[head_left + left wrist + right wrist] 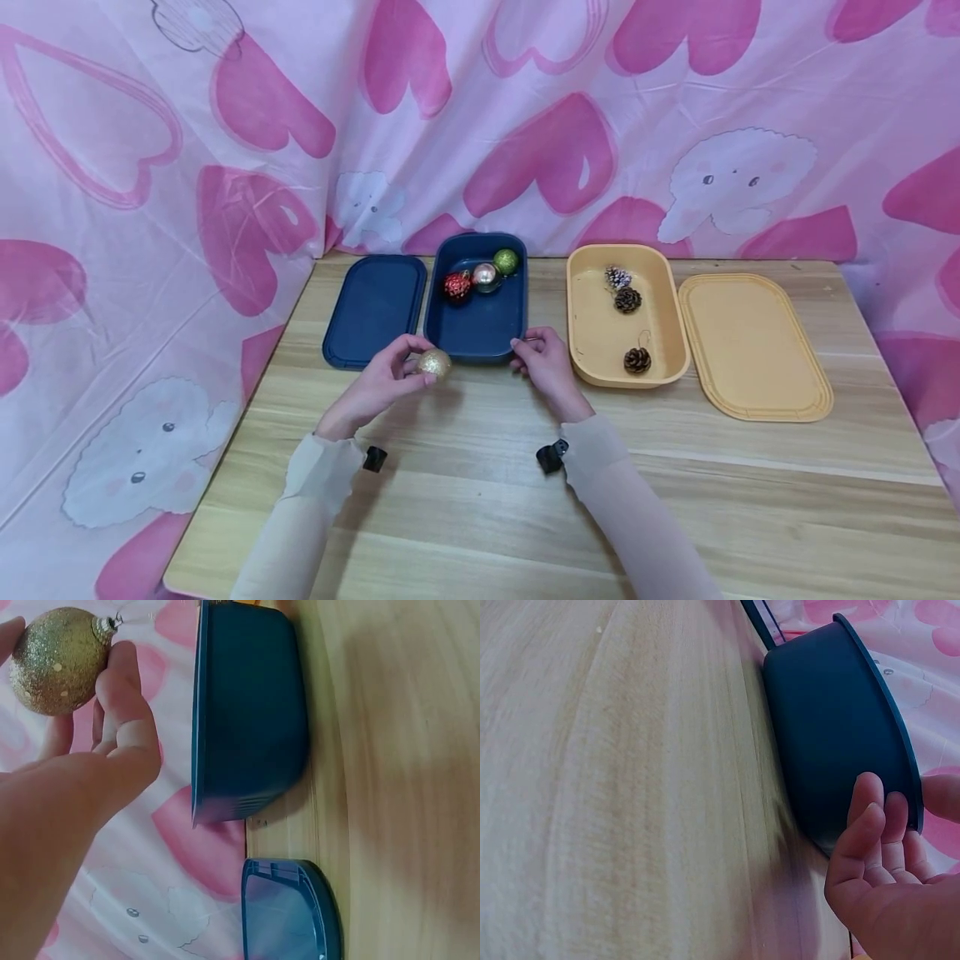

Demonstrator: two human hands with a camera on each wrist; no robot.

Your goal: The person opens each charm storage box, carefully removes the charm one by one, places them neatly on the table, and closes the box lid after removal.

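Observation:
My left hand holds a gold glitter Christmas ball between thumb and fingers, just in front of the dark blue box. In the left wrist view the silver cap and a thin loop show on the gold ball. At the box's near right corner, my right hand pinches the rim; the right wrist view shows fingers against the outer wall of the blue box. Inside the box lie a red ornament, a shiny pink ball and a green glitter ball.
Left of the blue box lies its dark blue lid. To the right stands a yellow box holding pine cones, one of them white-tipped. A yellow lid lies beyond it. A pink patterned curtain hangs behind the wooden table.

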